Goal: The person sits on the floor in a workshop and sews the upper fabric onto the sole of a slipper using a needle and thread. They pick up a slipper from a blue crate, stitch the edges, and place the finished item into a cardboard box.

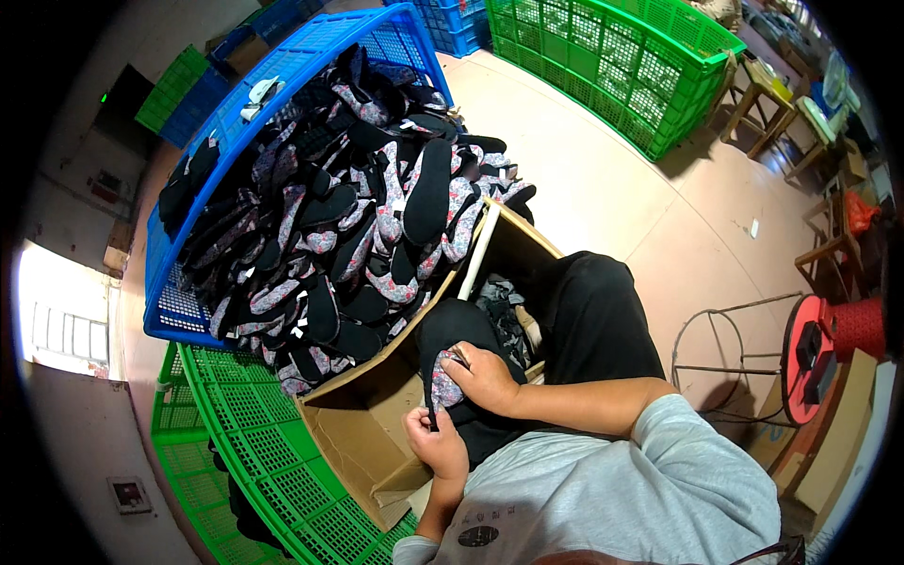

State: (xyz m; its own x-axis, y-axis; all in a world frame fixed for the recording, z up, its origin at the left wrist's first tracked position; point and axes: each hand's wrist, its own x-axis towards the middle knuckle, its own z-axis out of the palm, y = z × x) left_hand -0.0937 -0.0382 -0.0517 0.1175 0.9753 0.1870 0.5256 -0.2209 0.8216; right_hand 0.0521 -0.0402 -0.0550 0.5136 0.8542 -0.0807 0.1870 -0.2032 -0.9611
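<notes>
A slipper with floral fabric and a black edge (446,388) rests over my black-trousered knee. My right hand (484,379) grips its upper end from the right, thumb and fingers bent over the fabric. At the slipper's lower end, my left hand (439,443) pinches the black edge. A large heap of similar slippers, floral and black-soled (377,207), spills out of a tilted blue plastic crate (193,202) to the front left. Part of the slipper is covered by my fingers.
An open cardboard box (353,428) stands beside my left leg, next to a green crate (254,443). Dark pieces (504,306) lie between my knees. Another green crate (612,71) is at the far side. A red-topped metal stool (800,358) stands at right.
</notes>
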